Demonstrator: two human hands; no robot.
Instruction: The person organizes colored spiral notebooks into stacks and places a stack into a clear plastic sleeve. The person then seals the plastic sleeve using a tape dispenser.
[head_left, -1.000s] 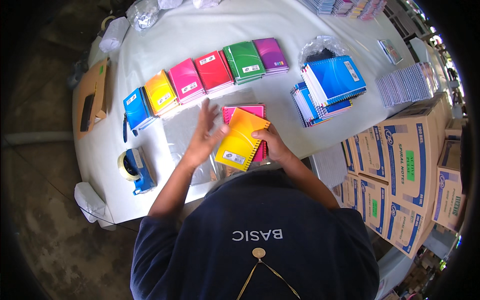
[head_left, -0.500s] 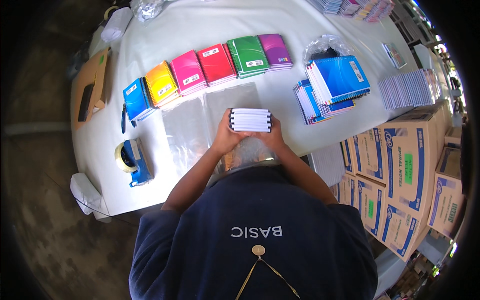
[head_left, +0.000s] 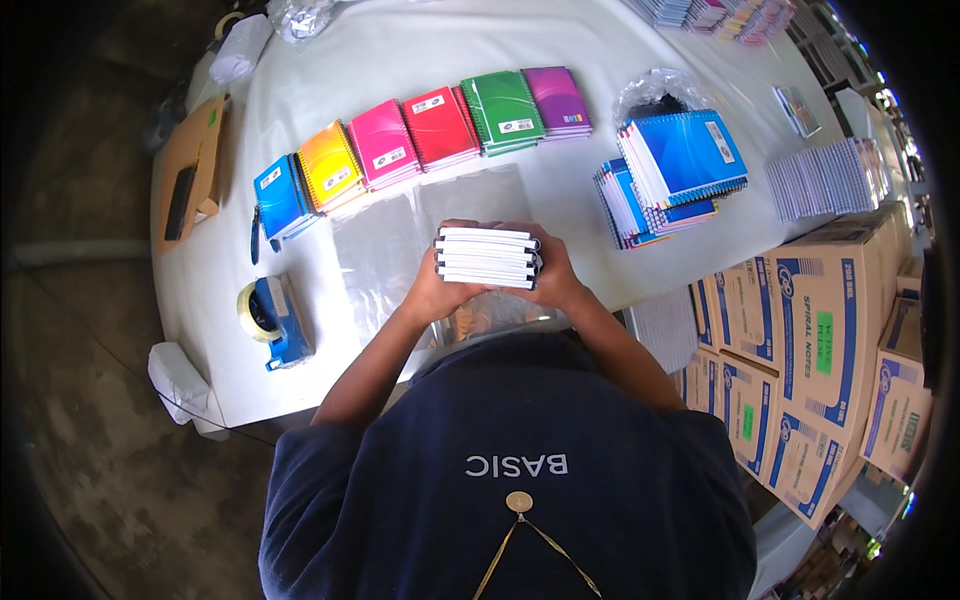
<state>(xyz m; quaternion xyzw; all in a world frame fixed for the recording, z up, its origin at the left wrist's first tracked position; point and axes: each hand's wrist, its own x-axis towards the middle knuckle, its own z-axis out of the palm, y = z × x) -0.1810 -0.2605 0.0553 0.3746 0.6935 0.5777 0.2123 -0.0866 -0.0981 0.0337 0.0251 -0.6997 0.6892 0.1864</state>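
Between my two hands is a small stack of spiral notebooks point(head_left: 487, 257), its white page edges turned up toward me. My left hand point(head_left: 430, 288) grips the stack's left end, and my right hand point(head_left: 556, 270) is closed round its right end. The covers of the held notebooks are hidden. Beneath the hands, clear plastic sleeves point(head_left: 378, 250) lie on the white-covered table point(head_left: 400, 50). Beyond them runs a row of notebook piles: blue point(head_left: 281, 192), yellow point(head_left: 330, 160), pink point(head_left: 381, 142), red point(head_left: 438, 125), green point(head_left: 502, 105) and purple point(head_left: 556, 98).
At right stands a pile of blue notebooks point(head_left: 680, 155) beside crumpled plastic point(head_left: 660, 90). A blue tape dispenser point(head_left: 285, 320) sits at left, near a cardboard piece point(head_left: 190, 170). Cardboard cartons point(head_left: 820, 320) are stacked off the table's right edge. More notebook stacks point(head_left: 820, 180) lie far right.
The held notebooks have come slightly nearer and left, and now look tilted and less evenly lined up. My hands have shifted with them. The whole view has moved slightly.
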